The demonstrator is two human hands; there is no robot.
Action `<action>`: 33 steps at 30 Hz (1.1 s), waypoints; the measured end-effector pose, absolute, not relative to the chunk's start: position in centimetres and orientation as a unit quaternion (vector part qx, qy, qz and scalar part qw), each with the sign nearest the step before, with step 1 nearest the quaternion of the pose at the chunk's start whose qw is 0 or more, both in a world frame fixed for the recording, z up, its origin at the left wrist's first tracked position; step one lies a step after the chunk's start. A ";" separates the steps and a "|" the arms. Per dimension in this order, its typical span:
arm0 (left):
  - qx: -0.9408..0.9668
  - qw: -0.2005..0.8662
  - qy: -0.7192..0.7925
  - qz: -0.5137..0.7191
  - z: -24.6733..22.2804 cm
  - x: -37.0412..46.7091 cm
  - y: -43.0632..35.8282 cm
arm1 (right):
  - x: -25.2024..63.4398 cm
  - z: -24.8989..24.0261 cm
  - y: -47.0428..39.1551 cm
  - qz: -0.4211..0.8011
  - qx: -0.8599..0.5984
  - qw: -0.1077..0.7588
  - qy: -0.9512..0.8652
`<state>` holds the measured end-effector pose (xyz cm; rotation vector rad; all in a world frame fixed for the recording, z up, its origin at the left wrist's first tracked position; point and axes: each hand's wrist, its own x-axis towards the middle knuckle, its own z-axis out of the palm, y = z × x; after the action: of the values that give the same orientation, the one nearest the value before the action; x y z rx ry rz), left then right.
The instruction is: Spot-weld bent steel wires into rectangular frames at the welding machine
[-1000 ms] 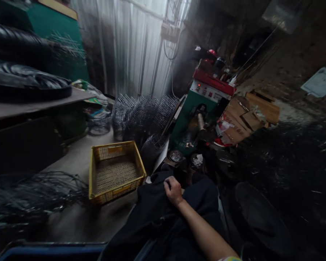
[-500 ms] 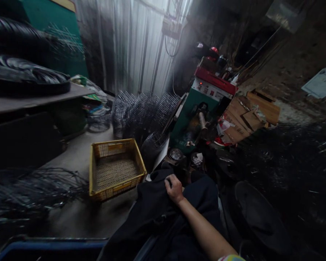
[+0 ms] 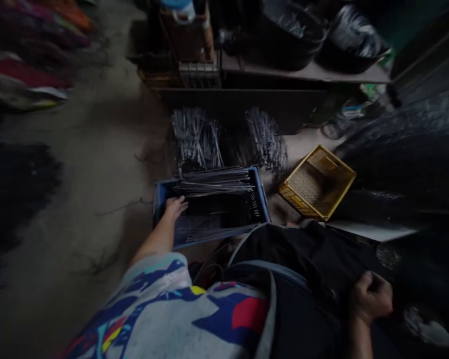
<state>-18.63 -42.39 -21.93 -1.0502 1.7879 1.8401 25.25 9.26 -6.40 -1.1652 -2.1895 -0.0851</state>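
My left hand [image 3: 177, 206] reaches into a blue crate [image 3: 262, 197] at its left end, fingers stretched out, holding nothing I can see. Thin metal rods [image 3: 217, 180] lie in a bundle along the crate's far side, just beyond my fingertips. More thin rods [image 3: 220, 233] lie along its near side. Off to the right, my right hand [image 3: 372, 296] is curled closed near the dark cloth [image 3: 295, 259] over my lap, and no object shows in it. The picture is dark and somewhat blurred.
A yellow crate [image 3: 305, 202] stands right of the blue one. Behind it are upright bundles of rods [image 3: 196, 137] and a low bench [image 3: 243, 70] bearing black tubs [image 3: 290, 37]. Coloured sacks [image 3: 26, 77] lie far left, and dark wire coils [image 3: 407, 144] stand right.
My view has swung left from the red and green machine to the blue crate. My left hand has come into view inside it. My right hand stays curled near my lap.
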 end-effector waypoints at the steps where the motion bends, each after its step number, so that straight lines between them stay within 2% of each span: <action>1: -0.390 0.185 0.627 0.648 -22.3 -17.9 -44.0 | 25.3 -6.3 9.1 -0.034 -0.445 0.324 -0.834; 8: -0.414 0.194 0.614 0.644 -25.5 -16.6 -44.7 | 24.7 -5.4 8.6 -0.048 -0.454 0.319 -0.831; 33: -0.457 0.133 0.553 0.684 -27.6 -19.2 -43.4 | 24.1 -5.8 9.1 -0.065 -0.454 0.328 -0.826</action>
<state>-19.20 -43.37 -27.57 -1.3259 1.6033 1.9846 24.07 9.06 -5.84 -1.1890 -2.1629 -0.1690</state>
